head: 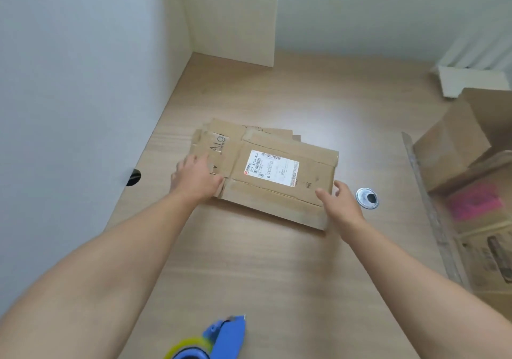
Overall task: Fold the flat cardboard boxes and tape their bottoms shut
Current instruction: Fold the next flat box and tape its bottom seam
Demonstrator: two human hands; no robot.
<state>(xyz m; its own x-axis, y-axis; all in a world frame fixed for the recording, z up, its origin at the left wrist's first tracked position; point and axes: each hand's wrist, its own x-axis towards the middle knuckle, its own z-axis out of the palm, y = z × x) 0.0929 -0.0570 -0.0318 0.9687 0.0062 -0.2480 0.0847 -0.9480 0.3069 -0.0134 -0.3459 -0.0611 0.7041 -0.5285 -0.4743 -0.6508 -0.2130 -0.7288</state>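
I note flat cardboard box, label starting "507"; sheet beneath reads "Alg". Left hand flat there; right hand open at corner.

We've got the flat cardboard boxes stacked slightly askew, centre, top one showing a white shipping label (face up); our blue tape dispenser lies nearest us.

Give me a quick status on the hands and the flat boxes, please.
Left hand open, resting on flat boxes. Right hand open at their right edge. Boxes not yet folded; tape dispenser lies nearer, untouched.
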